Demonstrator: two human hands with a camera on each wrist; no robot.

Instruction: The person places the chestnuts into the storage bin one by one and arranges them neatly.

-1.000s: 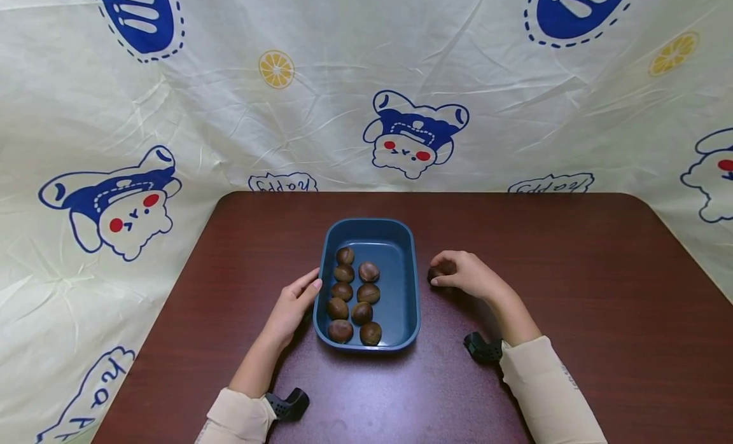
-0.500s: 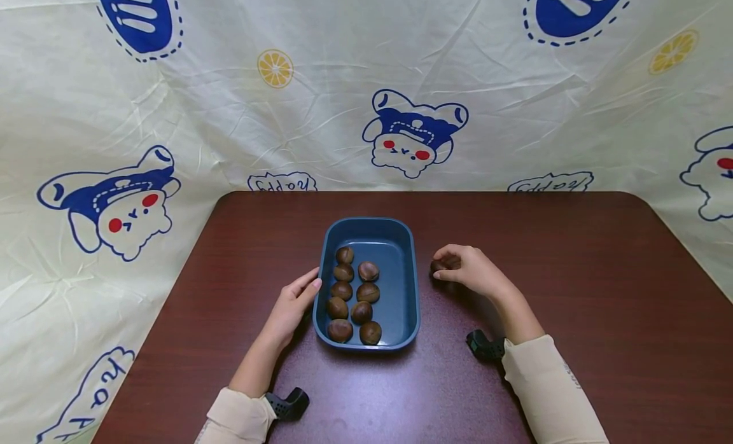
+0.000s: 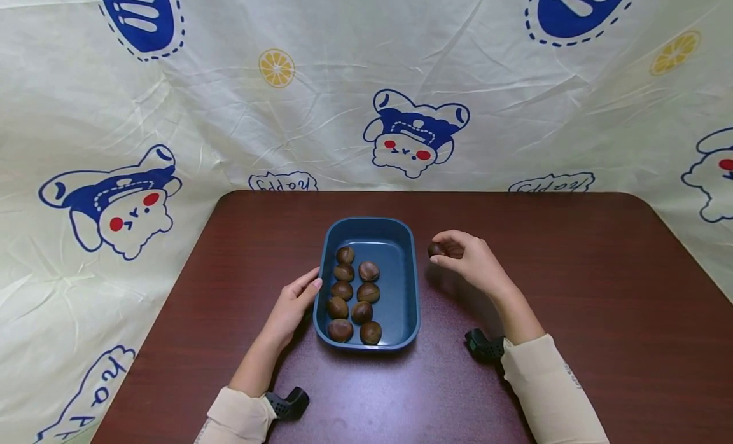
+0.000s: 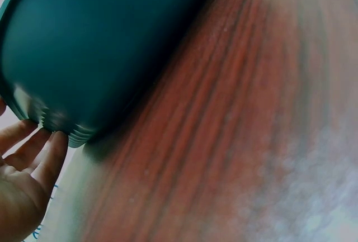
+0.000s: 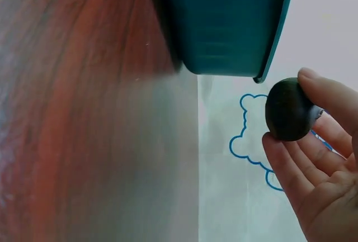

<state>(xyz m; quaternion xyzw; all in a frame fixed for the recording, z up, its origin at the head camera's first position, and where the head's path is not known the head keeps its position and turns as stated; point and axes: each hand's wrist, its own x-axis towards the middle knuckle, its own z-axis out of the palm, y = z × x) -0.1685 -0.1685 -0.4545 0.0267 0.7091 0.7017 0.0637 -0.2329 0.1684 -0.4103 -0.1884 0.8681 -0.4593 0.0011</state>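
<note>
A blue rectangular tray (image 3: 372, 347) holds several brown chestnuts (image 3: 369, 294) in two columns along its left and middle; its right side shows bare floor. My left hand (image 3: 291, 309) rests its fingertips against the tray's left side; the left wrist view shows those fingers (image 4: 53, 158) fairly straight on the outer wall. Right of the tray, my right hand (image 3: 471, 259) pinches one chestnut (image 5: 288, 109) between thumb and fingertips. In the right wrist view that chestnut is held up, apart from the tray's outer wall (image 5: 224, 29).
The tray stands on a dark red-brown wooden table (image 3: 572, 272). Behind the table hangs a pale sheet (image 3: 321, 126) printed with blue cartoon figures and orange slices. Black wrist devices (image 3: 289, 404) sit at both cream sleeves.
My right hand has lifted the chestnut up off the table, moving slightly away toward the back. The left hand, the tray and the chestnuts inside have stayed put.
</note>
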